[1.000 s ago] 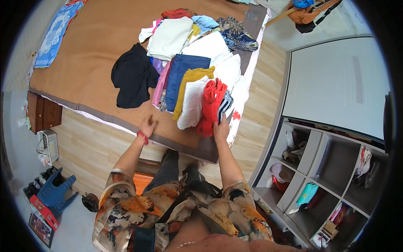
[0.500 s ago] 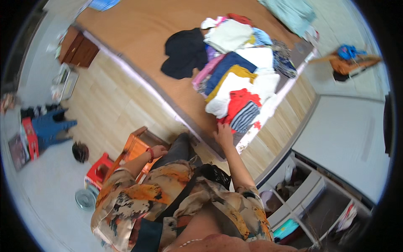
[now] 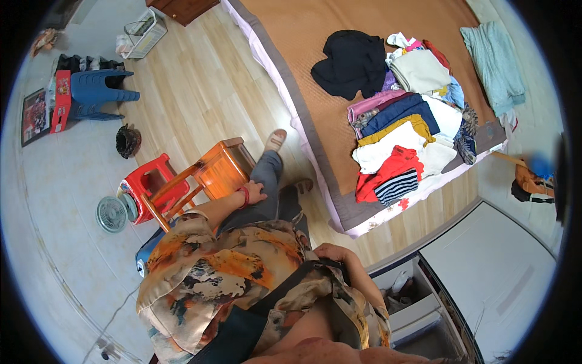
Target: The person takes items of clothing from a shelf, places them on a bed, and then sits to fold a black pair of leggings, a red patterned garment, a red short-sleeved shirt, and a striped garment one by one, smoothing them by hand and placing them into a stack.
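The left hand is lying loosely over the thigh, beside the wooden chair, its fingers grasping no garment. The right hand is resting at the waist near a dark strap (its fingers are partly hidden, so whether it is gripping anything cannot be told). The clothes are lying on the brown-topped bed, well apart from both hands. At the near end, a striped garment is resting on a red garment; beyond these, white, mustard and dark blue pieces are overlapping in a row. A black garment is spreading at the far left of the group. Judged from this layout, the step in hand is a standing-off rather than a handling of cloth. Any further handling would be calling for a reach over the bed's near edge.
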Motion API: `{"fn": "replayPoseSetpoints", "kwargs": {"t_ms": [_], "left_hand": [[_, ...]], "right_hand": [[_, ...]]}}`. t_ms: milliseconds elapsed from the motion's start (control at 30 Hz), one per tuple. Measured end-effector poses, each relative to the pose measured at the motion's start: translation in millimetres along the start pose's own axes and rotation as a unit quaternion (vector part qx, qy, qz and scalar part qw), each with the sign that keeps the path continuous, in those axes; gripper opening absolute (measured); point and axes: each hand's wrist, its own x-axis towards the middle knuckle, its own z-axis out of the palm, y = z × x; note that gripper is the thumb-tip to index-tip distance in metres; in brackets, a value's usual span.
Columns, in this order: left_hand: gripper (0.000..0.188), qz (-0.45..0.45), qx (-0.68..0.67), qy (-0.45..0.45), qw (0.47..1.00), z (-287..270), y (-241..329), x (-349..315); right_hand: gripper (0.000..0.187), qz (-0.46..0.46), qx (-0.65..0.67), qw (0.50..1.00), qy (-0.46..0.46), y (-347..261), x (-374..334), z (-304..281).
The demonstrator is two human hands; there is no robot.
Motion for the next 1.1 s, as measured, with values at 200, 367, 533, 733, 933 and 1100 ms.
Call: {"fn": "replayPoseSetpoints", "kwargs": {"t_ms": [200,367,533,733,933,1100], "left_hand": [[0.043,0.018,0.002,-0.076,0.997,-30.3,-58.6,58.6],[0.035,0.088,0.102,-0.038,0.990,-89.2,-84.4,141.2],[0.030,0.088,0.155,-0.013,0.984,-143.7,-94.2,162.3],[0.032,0.123,0.191,-0.029,0.973,-162.8,-88.2,222.5],[0.029,0.165,0.188,0.047,0.967,-181.5,-87.2,294.9],[0.025,0.182,0.129,0.100,0.970,-194.0,-83.0,327.9]], "right_hand": [[0.026,0.101,0.083,0.990,0.055,-3.1,11.5,33.8],[0.024,0.102,0.195,0.969,0.115,-34.0,55.3,45.2],[0.019,0.131,0.271,0.948,0.102,-51.8,105.2,38.7],[0.015,-0.104,0.059,0.973,0.197,-10.3,154.0,22.5],[0.022,0.077,0.202,0.969,0.123,19.7,190.9,-56.5],[0.025,-0.096,0.011,0.983,0.156,120.5,251.9,-79.8]]}}
